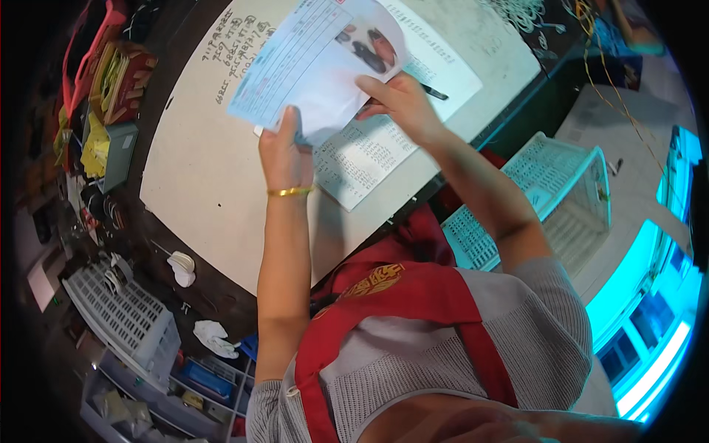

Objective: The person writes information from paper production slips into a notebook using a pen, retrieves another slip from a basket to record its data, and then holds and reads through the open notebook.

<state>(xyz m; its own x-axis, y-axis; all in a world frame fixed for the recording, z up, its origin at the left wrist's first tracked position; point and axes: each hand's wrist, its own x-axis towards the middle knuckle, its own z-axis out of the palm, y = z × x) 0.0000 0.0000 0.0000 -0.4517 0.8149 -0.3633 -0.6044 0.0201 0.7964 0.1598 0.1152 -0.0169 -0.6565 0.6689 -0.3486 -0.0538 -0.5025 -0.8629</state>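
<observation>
Both of my hands grip a printed sheet of paper, tilted above the table; it carries a ruled form and a photo of dark shoes. My left hand, with a yellow band at the wrist, pinches the lower left edge, thumb on top. At the lower right edge, my right hand has its thumb over the paper and its other fingers partly hidden beneath. Under the sheet lies an open notebook filled with handwriting. A black pen rests on its right page, close to my right hand.
A pale board with handwriting covers the tabletop. White cord is heaped at the far right. Plastic baskets stand on both sides, a turquoise-lit one right and a grey one left. A grey box with yellow contents sits at left.
</observation>
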